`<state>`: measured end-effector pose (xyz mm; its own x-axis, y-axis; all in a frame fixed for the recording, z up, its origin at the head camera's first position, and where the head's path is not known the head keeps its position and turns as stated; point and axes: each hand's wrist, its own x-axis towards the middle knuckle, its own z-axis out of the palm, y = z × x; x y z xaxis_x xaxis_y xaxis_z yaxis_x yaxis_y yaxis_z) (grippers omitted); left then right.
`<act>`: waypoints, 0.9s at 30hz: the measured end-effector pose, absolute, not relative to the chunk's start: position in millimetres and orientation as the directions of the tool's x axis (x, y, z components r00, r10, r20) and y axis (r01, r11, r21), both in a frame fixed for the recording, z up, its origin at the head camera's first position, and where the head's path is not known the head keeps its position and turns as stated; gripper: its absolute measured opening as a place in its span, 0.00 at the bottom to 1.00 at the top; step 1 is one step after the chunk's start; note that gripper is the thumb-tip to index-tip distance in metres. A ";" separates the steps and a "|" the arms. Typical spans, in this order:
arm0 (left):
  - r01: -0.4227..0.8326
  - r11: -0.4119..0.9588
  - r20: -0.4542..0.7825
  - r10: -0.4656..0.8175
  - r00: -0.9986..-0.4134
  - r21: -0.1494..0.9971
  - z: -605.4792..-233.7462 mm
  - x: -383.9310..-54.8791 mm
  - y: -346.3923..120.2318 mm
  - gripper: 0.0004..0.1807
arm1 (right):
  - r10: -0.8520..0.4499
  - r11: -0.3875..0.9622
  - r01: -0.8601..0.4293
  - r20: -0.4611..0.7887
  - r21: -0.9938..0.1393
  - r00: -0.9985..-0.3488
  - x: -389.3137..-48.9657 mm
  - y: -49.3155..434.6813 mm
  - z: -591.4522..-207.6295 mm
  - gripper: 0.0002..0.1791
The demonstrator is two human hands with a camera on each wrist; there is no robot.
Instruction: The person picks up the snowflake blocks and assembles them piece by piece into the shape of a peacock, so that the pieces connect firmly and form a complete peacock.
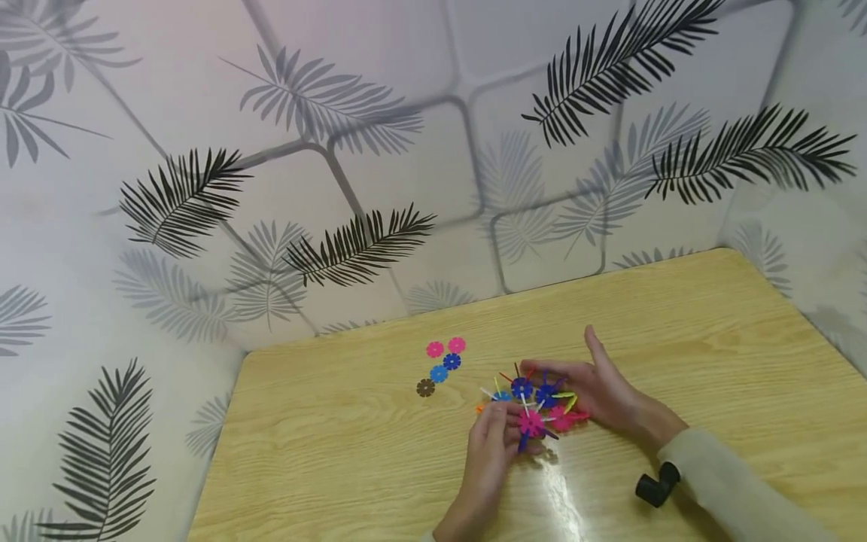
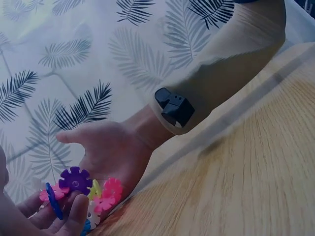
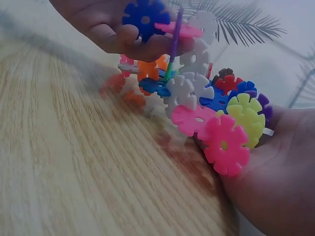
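Observation:
A construction of interlocked notched plastic discs [image 1: 531, 423] in pink, blue, white, yellow and other colours is between both hands, low over the table. My left hand [image 1: 489, 444] holds its near left side; in the left wrist view, thumb and fingers close around it beside a purple disc [image 2: 75, 180] and an upright blue one. On the far right side is my right hand [image 1: 609, 391], fingers extended and thumb raised, palm against the discs. The right wrist view shows pink discs [image 3: 227, 146] and a yellow disc [image 3: 246, 120] lying along that palm. Some right fingers are hidden behind the construction.
Loose discs lie left of the hands on the wooden table [image 1: 325, 452]: two pink [image 1: 435, 349], two blue [image 1: 439, 374] and one brown [image 1: 425, 388]. A black device [image 1: 657, 485] sits at the right sleeve. The leaf-patterned wall [image 1: 406, 173] borders the table's back edge.

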<state>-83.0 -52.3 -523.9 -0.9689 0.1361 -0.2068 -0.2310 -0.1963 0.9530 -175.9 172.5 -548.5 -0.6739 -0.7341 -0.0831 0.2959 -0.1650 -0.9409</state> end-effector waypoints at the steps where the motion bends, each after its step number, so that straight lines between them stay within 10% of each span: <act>1: -0.242 -0.205 -0.216 0.142 -0.966 0.948 -523.6 -83.7 -52.8 0.23 | -0.736 -0.172 0.287 -0.071 -0.942 -0.674 -177.0 172.6 -548.4 0.67; 27: -0.365 -0.292 -0.312 0.212 -0.926 0.884 -521.4 -85.6 -80.6 0.34 | -0.535 -0.325 0.021 0.165 -0.946 -0.829 -169.7 195.9 -533.2 0.53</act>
<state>-85.6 -80.6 -521.4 -0.9261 0.2115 -0.3123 -0.3648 -0.2915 0.8843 -169.7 195.9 -533.2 -0.8287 -0.5347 0.1655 0.0207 -0.3247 -0.9456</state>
